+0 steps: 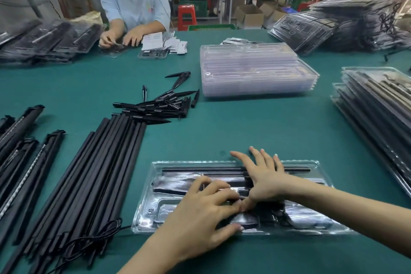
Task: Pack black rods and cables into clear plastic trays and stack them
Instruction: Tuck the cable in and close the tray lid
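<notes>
Now both your hands are over the clear tray (231, 198) that lies on the green bench (244, 127) right in front of you, its long axis running left to right; a black rod (200, 170) already sits in the far channel, parallel to that axis. Your right hand (264, 176) lies flat with the fingers spread and straight, grasping nothing, pressing on the middle of the tray; your left hand (200, 218) has its fingers curled down onto the dark parts near the tray's centre (whether they pinch a piece or only push it home I cannot tell).

What matters next is where the supply lies; the bundle of loose black rods (93, 173) is well to your left, their long axes angled away from you and up to the right, so they need turning to match the channels; your left hand is the nearer one. The stack of empty trays (255, 71) sits ahead and slightly right; the filled trays (378, 118) lie at your right, nearer the right hand.
</notes>
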A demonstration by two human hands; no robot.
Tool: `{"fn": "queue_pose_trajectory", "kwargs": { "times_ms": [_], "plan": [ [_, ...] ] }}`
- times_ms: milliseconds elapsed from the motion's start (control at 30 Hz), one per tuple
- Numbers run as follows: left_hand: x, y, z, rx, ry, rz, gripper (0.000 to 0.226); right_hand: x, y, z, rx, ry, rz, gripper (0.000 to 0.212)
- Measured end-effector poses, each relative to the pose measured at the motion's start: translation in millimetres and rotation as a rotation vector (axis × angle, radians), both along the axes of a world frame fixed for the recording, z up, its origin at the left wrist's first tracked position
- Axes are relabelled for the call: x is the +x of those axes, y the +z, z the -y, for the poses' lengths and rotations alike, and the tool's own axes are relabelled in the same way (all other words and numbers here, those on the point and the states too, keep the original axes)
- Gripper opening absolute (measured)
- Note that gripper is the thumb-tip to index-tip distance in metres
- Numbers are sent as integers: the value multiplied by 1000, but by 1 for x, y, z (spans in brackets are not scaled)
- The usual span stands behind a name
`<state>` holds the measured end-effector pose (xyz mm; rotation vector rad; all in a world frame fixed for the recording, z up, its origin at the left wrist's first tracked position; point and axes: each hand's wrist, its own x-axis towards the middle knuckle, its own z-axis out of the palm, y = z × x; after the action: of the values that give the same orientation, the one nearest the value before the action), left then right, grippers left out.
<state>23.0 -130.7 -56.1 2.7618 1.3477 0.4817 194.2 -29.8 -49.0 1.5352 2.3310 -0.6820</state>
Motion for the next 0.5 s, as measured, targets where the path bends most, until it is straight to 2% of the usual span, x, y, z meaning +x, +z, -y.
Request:
{"fn": "queue_pose_trajectory", "kwargs": {
  "times_ms": [233, 367, 500],
  "plan": [
    [4, -3, -2, 35, -75, -110, 27, -1, -4, 5, 58, -20, -26, 115],
    [4, 7, -8, -63, -92, -172, 30, 2, -4, 12, 87, -25, -84, 108],
    [-17, 17, -12, -173, 15, -8, 30, 5, 3, 10, 22, 14, -79, 114]
  ]
}}
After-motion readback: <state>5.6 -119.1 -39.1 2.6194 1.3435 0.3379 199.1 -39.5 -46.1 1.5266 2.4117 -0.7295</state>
